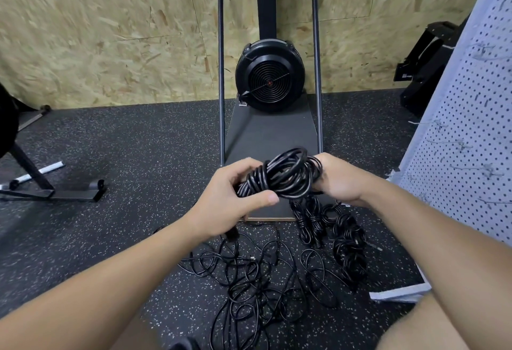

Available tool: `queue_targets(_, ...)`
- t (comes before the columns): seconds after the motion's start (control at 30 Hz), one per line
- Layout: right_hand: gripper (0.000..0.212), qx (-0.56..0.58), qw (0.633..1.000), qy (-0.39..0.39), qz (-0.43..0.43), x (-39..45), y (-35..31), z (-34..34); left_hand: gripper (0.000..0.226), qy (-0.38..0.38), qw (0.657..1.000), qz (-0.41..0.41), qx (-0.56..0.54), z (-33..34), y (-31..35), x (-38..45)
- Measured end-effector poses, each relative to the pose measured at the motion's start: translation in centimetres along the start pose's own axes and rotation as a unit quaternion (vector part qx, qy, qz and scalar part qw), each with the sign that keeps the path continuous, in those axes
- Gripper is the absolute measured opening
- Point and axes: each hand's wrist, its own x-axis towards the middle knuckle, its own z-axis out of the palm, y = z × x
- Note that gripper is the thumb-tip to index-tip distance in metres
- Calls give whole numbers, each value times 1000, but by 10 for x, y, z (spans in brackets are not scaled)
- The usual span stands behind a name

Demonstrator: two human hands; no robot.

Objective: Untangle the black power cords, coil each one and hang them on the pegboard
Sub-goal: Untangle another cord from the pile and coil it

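Coiling step: left hand (227,197) and right hand (339,180) both curled round one coil (282,176); next likely binding it, tangle (257,275) below them waits.

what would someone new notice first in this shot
First, the two hands at centre: the left hand and right hand both grip a coiled black cord held above the floor. Just below lies a loose tangle of black cords on the speckled floor, with finished coils lined up to its right. Behind stands a black fan machine against the wall, and a white pegboard leans at far right.
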Motion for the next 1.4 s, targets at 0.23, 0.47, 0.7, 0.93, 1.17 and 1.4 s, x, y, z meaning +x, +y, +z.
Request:
queue_targets(0.23,26,-39,998,-17,39,5,-5,16,31,137,987,-37,75,0,-17,14)
queue_targets(0.47,27,-260,963,68,-9,2,-34,46,84,165,955,-139,205,-3,-48,28)
queue_targets(0.7,31,7,1000,23,0,-3,-38,35,25,111,971,-121,173,-2,-42,25)
queue_targets(0.93,41,202,974,-99,12,-9,-39,25,54,61,981,-166,85,-8,-32,21)
queue_targets(1.17,31,82,994,-74,-13,-11,-48,20,52,47,983,-171,46,-2,-31,24)
queue_targets(1.4,16,-142,989,-14,-41,-9,-52,29,61,9,981,-189,-34,11,-38,22)
